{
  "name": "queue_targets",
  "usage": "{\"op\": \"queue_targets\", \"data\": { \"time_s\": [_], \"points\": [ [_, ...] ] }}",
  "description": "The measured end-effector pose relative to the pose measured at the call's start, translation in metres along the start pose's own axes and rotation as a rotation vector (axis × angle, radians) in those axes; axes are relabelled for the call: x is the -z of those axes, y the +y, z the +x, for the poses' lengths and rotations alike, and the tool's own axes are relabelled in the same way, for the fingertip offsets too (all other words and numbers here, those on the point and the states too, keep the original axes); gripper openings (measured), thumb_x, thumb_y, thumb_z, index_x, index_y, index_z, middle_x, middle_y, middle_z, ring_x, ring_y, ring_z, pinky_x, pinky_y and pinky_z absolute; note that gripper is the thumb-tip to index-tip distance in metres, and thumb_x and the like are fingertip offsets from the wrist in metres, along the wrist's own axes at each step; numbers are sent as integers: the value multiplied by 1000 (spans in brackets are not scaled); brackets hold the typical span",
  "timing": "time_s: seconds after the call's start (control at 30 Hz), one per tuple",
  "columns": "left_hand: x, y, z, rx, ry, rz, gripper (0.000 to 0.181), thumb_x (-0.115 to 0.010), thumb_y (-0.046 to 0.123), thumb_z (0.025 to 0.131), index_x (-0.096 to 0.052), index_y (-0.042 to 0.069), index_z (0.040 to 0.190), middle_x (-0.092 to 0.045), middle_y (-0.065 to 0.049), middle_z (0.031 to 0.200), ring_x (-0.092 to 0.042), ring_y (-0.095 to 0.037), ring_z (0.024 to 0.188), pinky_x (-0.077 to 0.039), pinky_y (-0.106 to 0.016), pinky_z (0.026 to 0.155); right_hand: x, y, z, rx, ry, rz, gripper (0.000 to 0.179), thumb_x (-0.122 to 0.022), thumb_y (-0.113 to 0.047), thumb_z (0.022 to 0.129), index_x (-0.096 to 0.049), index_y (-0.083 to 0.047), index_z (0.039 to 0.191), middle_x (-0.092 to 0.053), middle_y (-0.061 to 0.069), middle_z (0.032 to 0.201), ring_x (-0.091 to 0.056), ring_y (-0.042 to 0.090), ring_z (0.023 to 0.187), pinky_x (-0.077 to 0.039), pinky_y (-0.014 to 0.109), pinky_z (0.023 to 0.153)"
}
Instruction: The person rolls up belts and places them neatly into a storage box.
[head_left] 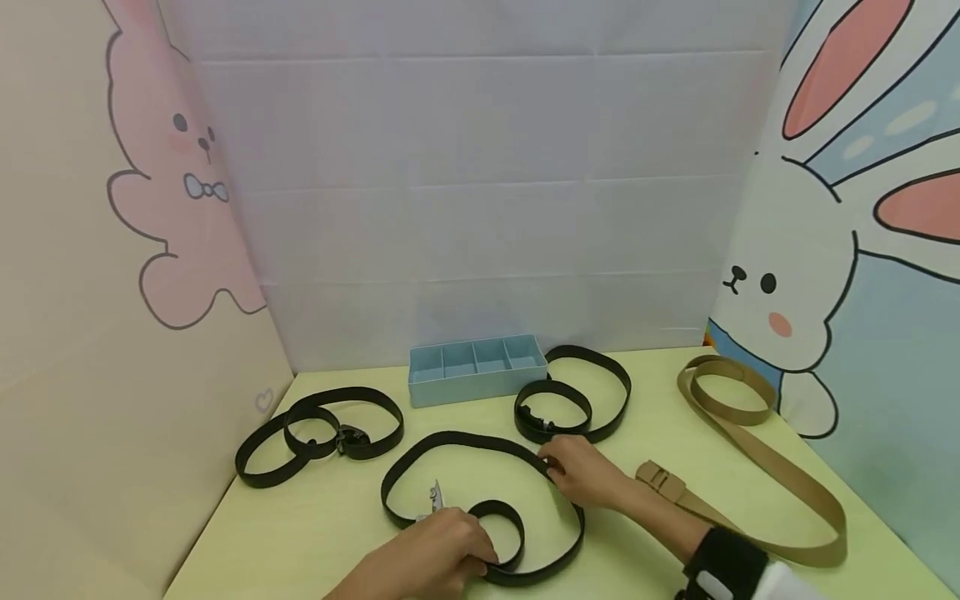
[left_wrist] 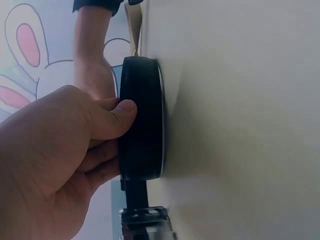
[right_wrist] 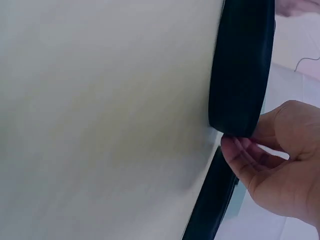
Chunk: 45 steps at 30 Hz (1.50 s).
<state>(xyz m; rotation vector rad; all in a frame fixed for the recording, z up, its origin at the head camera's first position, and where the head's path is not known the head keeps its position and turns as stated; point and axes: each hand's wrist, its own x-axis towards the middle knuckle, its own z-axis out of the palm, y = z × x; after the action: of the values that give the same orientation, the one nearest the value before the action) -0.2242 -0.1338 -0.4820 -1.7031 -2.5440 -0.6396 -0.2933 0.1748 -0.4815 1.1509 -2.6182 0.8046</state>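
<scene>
A black belt (head_left: 465,439) stands on edge in a wide loop at the front middle of the table, with a smaller coil inside. My left hand (head_left: 431,554) pinches the front of the coiled part. In the left wrist view its thumb lies on the outer face of the black strap (left_wrist: 142,120), and a metal buckle (left_wrist: 145,217) shows below. On the loop's far right side, my right hand (head_left: 585,473) pinches the band. The right wrist view shows the fingertips at the lower edge of the strap (right_wrist: 240,70).
A pale blue divided tray (head_left: 480,387) stands at the back. One coiled black belt (head_left: 330,396) lies to the left, another (head_left: 600,358) beside the tray. At right, a tan belt (head_left: 780,468) stretches out, its buckle (head_left: 662,482) near my right forearm. Walls enclose the yellow table (head_left: 300,533).
</scene>
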Motion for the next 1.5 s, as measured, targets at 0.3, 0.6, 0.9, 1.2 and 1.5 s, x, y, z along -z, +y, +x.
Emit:
{"op": "queue_targets", "data": {
  "time_s": [0.3, 0.6, 0.9, 1.2, 1.5],
  "points": [
    [5, -18, 34, 65, -75, 13, 23, -84, -1, 94, -91, 21, 97, -84, 15, 88, -42, 21, 70, -37, 0, 69, -15, -22, 37, 8, -86, 51, 21, -73, 4, 104, -85, -4, 120, -84, 9, 111, -78, 20, 96, -61, 26, 82],
    [10, -30, 30, 148, -63, -60, 23, -79, -1, 102, -85, 13, 84, -65, 9, 67, -27, 11, 57, -29, -6, 59, -7, -38, 18, 204, 68, -114, 10, -81, -1, 101, -82, -10, 104, -78, 3, 107, -75, 19, 99, -63, 31, 89],
    [23, -46, 28, 182, -22, -100, 29, -75, -5, 100, -92, 19, 101, -85, 5, 85, -48, 15, 63, -39, -6, 63, -40, -93, 10, 718, 69, -226, 15, -83, -7, 101, -81, -14, 114, -79, -3, 119, -73, 7, 114, -54, 14, 107],
    [22, -55, 20, 224, -33, -106, 21, -78, 3, 104, -92, 16, 113, -89, 3, 99, -53, 13, 68, -39, -9, 66, -54, -112, 10, 791, -40, -414, 15, -64, -19, 116, -78, -24, 113, -75, -14, 106, -64, -1, 99, -49, 12, 96],
    [26, -55, -1, 308, -22, -116, 18, -82, 7, 102, -91, 14, 115, -89, 1, 108, -76, 4, 95, -57, -14, 79, -9, -84, -25, 623, -105, -468, 17, -83, -18, 102, -75, -27, 91, -68, -17, 89, -65, -1, 89, -54, 18, 92]
  ]
}}
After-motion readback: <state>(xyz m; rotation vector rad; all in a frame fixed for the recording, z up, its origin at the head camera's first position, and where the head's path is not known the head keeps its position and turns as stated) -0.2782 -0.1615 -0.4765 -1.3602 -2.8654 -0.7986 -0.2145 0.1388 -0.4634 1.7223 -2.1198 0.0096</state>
